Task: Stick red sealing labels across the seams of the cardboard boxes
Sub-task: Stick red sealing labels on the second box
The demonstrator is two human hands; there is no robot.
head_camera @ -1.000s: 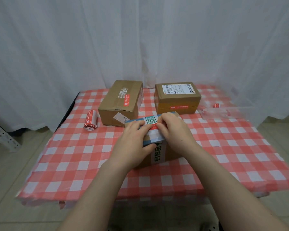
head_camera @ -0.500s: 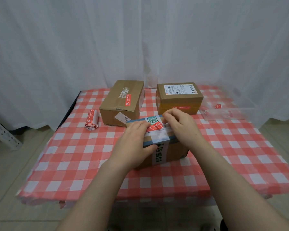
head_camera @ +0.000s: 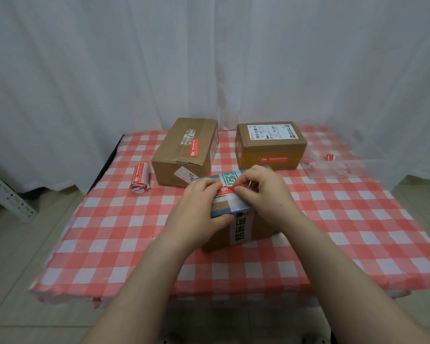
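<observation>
Pinching the red label, right fingers curl; left fingers clasp the box.

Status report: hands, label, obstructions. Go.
Left hand grips near box, fingers on red label. Right hand pinches label's free end above box top. Nothing in the way.
</observation>
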